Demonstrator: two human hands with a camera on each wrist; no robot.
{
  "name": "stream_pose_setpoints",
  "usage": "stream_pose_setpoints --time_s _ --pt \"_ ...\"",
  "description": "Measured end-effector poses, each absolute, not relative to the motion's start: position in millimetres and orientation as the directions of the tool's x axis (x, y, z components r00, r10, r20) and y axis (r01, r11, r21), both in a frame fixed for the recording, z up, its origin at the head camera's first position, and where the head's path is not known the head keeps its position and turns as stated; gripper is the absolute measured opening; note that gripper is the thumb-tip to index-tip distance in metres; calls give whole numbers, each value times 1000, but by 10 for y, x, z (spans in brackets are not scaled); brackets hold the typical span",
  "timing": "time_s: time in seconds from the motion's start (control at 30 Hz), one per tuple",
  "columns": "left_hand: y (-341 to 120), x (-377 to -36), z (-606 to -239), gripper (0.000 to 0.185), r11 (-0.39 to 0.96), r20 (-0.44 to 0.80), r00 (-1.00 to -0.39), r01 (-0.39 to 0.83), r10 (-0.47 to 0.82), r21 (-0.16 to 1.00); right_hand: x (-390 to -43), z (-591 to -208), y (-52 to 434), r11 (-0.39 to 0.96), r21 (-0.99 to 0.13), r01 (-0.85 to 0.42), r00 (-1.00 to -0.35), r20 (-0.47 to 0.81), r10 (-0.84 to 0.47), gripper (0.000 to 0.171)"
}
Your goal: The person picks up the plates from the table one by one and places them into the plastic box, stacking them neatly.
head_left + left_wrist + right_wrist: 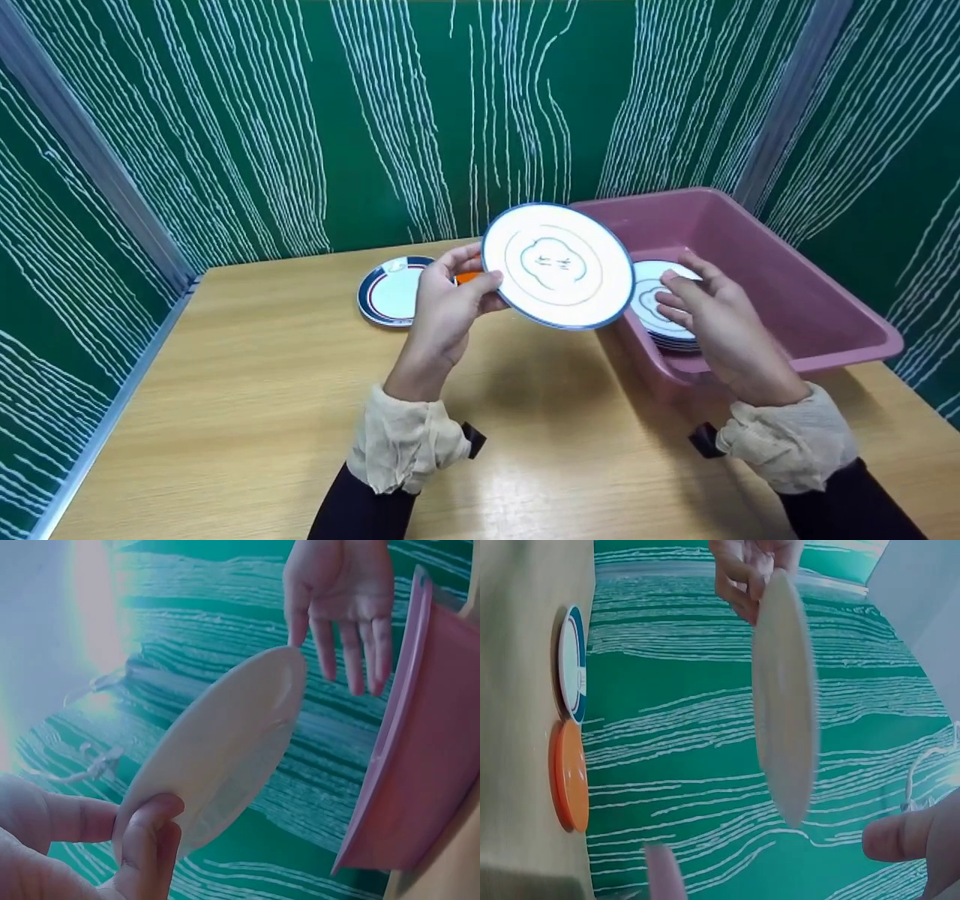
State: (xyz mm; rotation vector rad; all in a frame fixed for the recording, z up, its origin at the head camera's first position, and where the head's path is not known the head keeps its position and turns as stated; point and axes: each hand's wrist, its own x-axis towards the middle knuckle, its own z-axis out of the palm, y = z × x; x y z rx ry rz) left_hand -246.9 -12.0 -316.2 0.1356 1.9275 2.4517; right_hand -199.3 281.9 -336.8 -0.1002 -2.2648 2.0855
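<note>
My left hand [447, 304] pinches one plate [559, 266] by its left rim, holding it tilted in the air over the table [247, 420], face toward me, just left of the pink tub [817, 300]. My right hand [712, 315], its grip empty with fingers relaxed, hovers at the plate's right edge, over the stack of plates [660, 315] inside the tub; their number I cannot tell. Two plates lie on the table behind: one blue-rimmed [390, 291], one orange [568, 776].

Green-curtained [465, 112] tabletop [247, 405] recording booth
</note>
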Motion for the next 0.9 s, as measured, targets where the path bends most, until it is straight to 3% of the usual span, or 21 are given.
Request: stream_pose_setpoints --time_s 0.2,0.53,0.9 --pt "3 -2431 -3212 48 -251 43 -996 23 72 968 -1973 -3421 2674 84 -996 -29 -997 35 72 89" --pt "174 -2407 -3309 48 -317 4 -994 -31 109 948 -1981 -3483 2535 -250 -968 -15 -1000 9 24 67" --pt "232 -2416 -3377 47 -317 -28 -992 -66 123 946 -1935 -3455 2579 -347 -938 22 -999 -32 24 58"
